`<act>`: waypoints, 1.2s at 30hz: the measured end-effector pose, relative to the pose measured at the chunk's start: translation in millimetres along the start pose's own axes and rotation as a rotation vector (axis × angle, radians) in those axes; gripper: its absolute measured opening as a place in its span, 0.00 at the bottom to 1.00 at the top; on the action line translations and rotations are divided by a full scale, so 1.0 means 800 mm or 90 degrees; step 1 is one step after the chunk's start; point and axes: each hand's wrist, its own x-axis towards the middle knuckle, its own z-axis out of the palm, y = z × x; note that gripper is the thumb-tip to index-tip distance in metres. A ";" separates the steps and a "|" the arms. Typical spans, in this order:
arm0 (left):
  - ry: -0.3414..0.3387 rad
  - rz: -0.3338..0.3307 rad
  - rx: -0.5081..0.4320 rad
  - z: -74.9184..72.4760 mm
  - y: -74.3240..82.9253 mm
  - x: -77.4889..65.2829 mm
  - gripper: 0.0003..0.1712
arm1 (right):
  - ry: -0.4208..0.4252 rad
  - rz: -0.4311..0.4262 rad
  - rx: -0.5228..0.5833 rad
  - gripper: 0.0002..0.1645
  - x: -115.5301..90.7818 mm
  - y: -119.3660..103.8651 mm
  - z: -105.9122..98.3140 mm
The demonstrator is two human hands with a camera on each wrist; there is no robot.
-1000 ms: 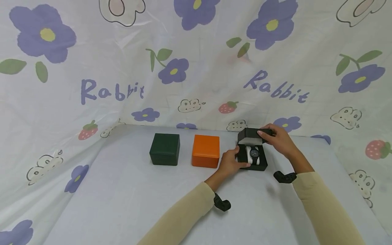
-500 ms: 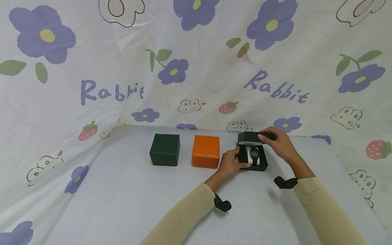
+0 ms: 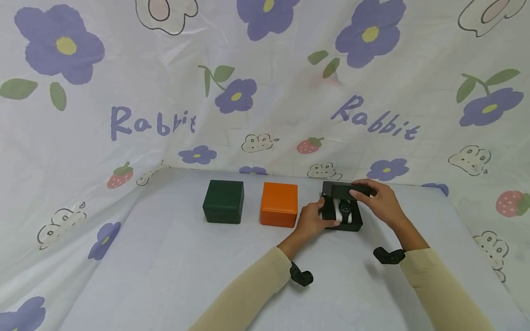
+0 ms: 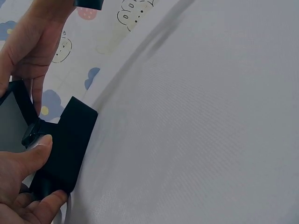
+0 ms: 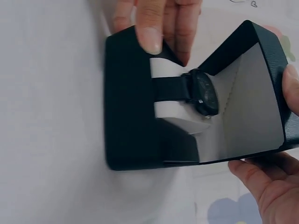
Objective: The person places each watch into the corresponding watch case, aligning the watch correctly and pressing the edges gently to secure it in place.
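Observation:
A black watch box (image 3: 355, 225) rests on the table at right, its hinged lid (image 3: 341, 190) raised partway and leaning forward over the base. Inside is a black wristwatch (image 5: 204, 93), strapped round a white cushion (image 5: 167, 67). My left hand (image 3: 310, 221) grips the base from its left side, with the thumb along the front edge and the fingers at the far side. My right hand (image 3: 383, 202) holds the right end of the lid, thumb on the near face and fingers behind. The lid's pale lining shows in the right wrist view.
Left of the watch box stand a closed orange box (image 3: 279, 204) and, farther left, a closed dark green box (image 3: 223, 202). A white cloth covers the table (image 3: 165, 271). A patterned curtain (image 3: 285, 92) hangs close behind the boxes.
The lid has swung forward and down toward the base, and my right hand has moved down with it. My left hand keeps its hold on the base.

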 end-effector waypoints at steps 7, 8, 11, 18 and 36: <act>0.004 0.009 0.010 -0.003 0.002 0.002 0.51 | 0.012 -0.006 0.006 0.30 -0.005 0.004 0.004; 0.004 0.011 0.010 -0.003 0.003 0.002 0.51 | 0.014 -0.006 0.006 0.30 -0.005 0.005 0.004; 0.002 0.016 0.010 -0.004 0.003 0.002 0.50 | 0.025 -0.008 0.004 0.30 -0.008 0.008 0.008; 0.003 0.014 0.010 -0.004 0.001 0.002 0.50 | 0.051 -0.007 0.012 0.31 -0.015 0.015 0.016; 0.001 0.000 -0.002 -0.001 -0.002 -0.001 0.50 | 0.094 -0.043 0.043 0.29 -0.038 0.029 0.038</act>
